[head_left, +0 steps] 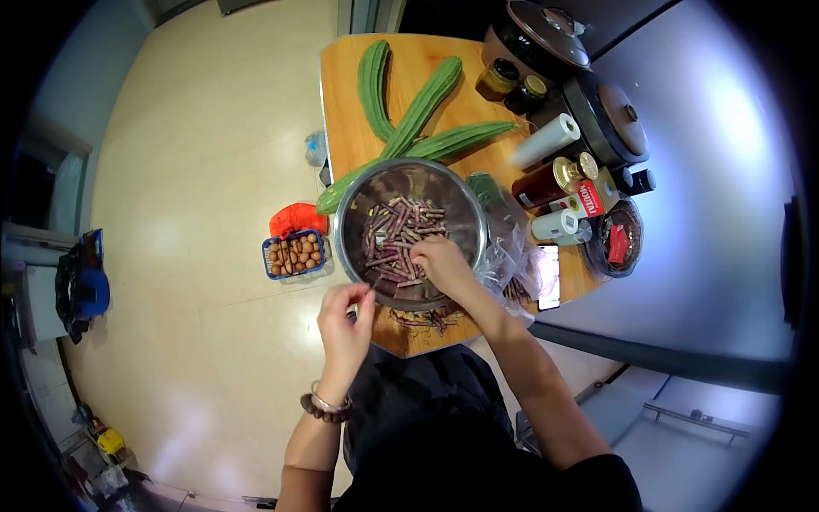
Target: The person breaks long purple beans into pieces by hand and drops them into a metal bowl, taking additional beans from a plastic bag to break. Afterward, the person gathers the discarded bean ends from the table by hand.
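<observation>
A large steel bowl [348,247] stands on the wooden table and holds many short pieces of purple long beans [399,224]. Over the bowl's right side is my right hand [444,266], its fingers curled together just above the bean pieces; what they grip is hidden. My left hand [343,322] is just outside the bowl's near left rim. Its thumb and forefinger are pinched together, and anything between them is too small to make out. Bean scraps [426,320] lie on the table below the bowl, between my two hands.
Long green ridged gourds [422,107] lie behind the bowl. To the right are a plastic bag [503,230], a phone [548,277], a plastic-film roll [546,141], bottles, jars and cookers [610,119]. A blue basket of eggs [294,254] is left of the table.
</observation>
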Tool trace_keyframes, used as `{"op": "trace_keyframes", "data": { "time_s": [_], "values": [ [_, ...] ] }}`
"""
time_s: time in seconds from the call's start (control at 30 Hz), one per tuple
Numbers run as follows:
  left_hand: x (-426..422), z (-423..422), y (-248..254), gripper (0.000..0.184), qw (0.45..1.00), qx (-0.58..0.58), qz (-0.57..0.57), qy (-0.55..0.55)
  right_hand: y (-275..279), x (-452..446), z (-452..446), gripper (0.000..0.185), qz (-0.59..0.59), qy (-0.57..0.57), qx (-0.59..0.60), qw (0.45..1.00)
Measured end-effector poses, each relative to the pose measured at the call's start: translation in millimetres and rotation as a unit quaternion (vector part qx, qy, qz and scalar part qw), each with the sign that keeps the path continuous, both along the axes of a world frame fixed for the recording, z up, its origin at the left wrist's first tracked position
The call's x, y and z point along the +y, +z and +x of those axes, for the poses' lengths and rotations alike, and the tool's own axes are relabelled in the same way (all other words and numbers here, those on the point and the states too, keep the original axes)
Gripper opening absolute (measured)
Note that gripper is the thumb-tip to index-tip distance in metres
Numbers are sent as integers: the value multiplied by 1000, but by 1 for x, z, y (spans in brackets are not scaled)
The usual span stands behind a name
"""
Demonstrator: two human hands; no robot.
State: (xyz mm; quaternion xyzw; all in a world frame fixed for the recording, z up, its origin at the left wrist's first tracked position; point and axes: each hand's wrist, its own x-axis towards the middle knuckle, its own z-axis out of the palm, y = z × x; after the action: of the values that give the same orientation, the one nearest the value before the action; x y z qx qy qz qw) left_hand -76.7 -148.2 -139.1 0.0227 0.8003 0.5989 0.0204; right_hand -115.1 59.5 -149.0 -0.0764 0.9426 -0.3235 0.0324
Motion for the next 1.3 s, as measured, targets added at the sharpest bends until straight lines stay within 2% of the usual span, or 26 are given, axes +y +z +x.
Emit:
{"op": "trace_keyframes", "data": {
  "time_s": [0.03, 0.1, 0.17, 0.2, 0.23, 0.27, 0.3, 0.37, 0.4, 0.43, 0.5, 0.53, 0.57, 0.63, 0.67, 0.77, 0.8, 0.83, 0.87, 0.9, 0.93, 1.07, 1.13, 1.17, 1.23, 1.3],
  "values": [
    [3, -19, 8, 28, 992, 101, -67, -37, 26, -2, 10, 10, -42, -28, -1, 999],
    [17, -52, 8, 45, 965, 169, -137, -149, 66, -2, 43, 12, -82, -26, -48, 995],
    [43, -74, 4, 78, 919, 105, -251, -285, 83, -8, 86, 14, -115, 15, -125, 985],
    [60, -83, 6, 78, 916, 111, -250, -293, 85, -14, 106, 15, -151, 25, -154, 976],
    [80, -90, 10, 93, 857, 58, -373, -351, 80, -21, 117, 14, -119, 18, -248, 961],
    [93, -95, 11, 108, 776, 7, -489, -397, 64, -24, 131, 13, -120, 1, -216, 969],
    [102, -100, 3, 108, 772, 16, -490, -403, 48, -26, 142, 13, -122, -10, -211, 970],
    [116, -106, -18, 119, 705, -18, -548, -449, 25, -28, 156, 14, -90, -92, -157, 979],
    [121, -104, -18, 106, 704, 19, -566, -429, 24, -29, 159, 15, -98, -109, -150, 978],
    [125, -106, -26, 106, 694, 28, -569, -441, 22, -29, 161, 15, -105, -126, -148, 975],
    [130, -114, -48, 96, 732, 52, -519, -439, 16, -27, 165, 15, -128, -163, -154, 966],
    [126, -110, -48, 72, 777, 114, -483, -387, 11, -23, 165, 15, -132, -170, -148, 965],
    [124, -118, -52, 72, 772, 119, -486, -392, 5, -20, 166, 16, -89, -202, -160, 962],
    [123, -137, -54, 58, 841, 97, -337, -413, -9, -12, 166, 16, -52, -237, -174, 955],
    [121, -140, -45, 49, 858, 110, -338, -371, -16, -7, 165, 16, -56, -253, -138, 956],
    [107, -164, -6, 54, 802, 112, -351, -470, -36, 5, 154, 16, -77, -245, -116, 959],
    [102, -162, 19, 56, 786, 111, -346, -500, -39, 6, 151, 16, -52, -226, -32, 972],
    [96, -164, 21, 56, 787, 109, -351, -495, -37, 7, 146, 17, -27, -206, 55, 977],
    [87, -169, 23, 57, 810, 110, -336, -467, -33, 8, 145, 17, -32, -201, 57, 977],
    [84, -167, 32, 58, 832, 110, -320, -440, -19, 7, 144, 17, 20, -217, -2, 976],
    [80, -163, 46, 42, 858, 70, -323, -394, -11, 8, 144, 17, 73, -232, -61, 968],
    [72, -147, 61, 17, 926, 37, -280, -250, -20, 18, 149, 15, 97, -177, -135, 970],
    [81, -121, 63, 18, 933, 82, -237, -258, -42, 20, 152, 16, 125, -118, 126, 977],
    [89, -106, 63, 19, 937, 123, -193, -265, -45, 23, 154, 16, 127, -123, 126, 976],
    [112, -60, 77, 22, 934, 150, -136, -295, -32, 25, 151, 20, 126, -77, 285, 947],
    [137, -21, 80, 26, 916, 192, -143, -322, -17, 29, 157, 24, 130, -71, 287, 946]
  ]
}}
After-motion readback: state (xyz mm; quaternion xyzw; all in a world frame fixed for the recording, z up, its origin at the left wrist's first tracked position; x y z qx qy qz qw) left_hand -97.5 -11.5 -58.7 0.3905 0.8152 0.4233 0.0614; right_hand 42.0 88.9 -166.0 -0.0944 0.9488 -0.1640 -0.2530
